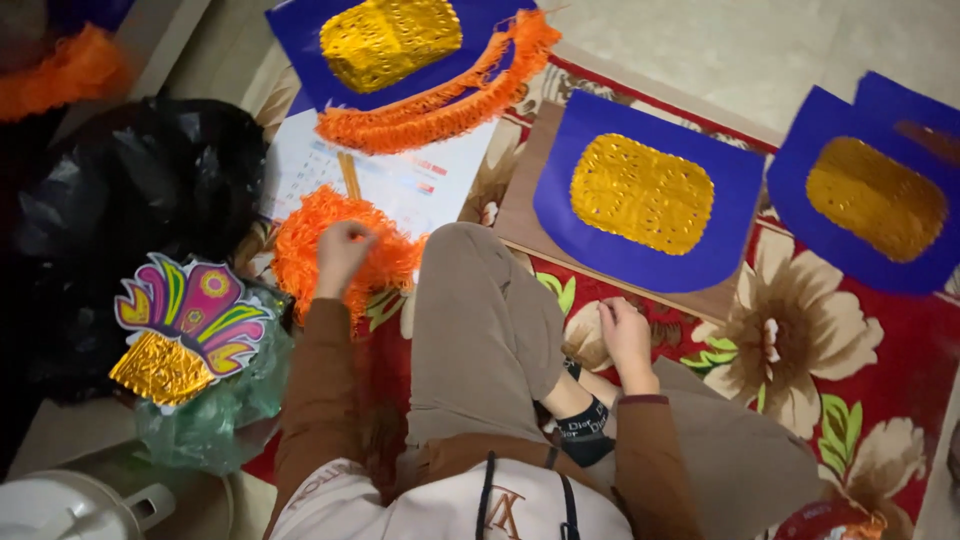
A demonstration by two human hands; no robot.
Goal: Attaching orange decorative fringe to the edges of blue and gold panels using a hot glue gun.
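I sit on a floral red rug (850, 360) with my knee raised. My left hand (342, 252) reaches into a heap of orange fringe trim (300, 250) and grips some of it. My right hand (622, 335) rests on the rug by my ankle, fingers curled; whether it holds anything I cannot tell. Straight ahead lies a blue paper shape with a gold embossed panel (640, 195) on a brown board. A second blue and gold piece (870, 200) lies at the right. A third (390, 40), at the top, carries a strip of orange fringe (440, 100) along its curved edge.
A white printed sheet (420, 180) with a wooden stick (348, 175) lies under the fringe. A black plastic bag (130, 200) bulges at the left. A colourful feathered cut-out with gold foil (185, 330) sits on a green bag (215, 415). A white appliance (70, 505) is bottom left.
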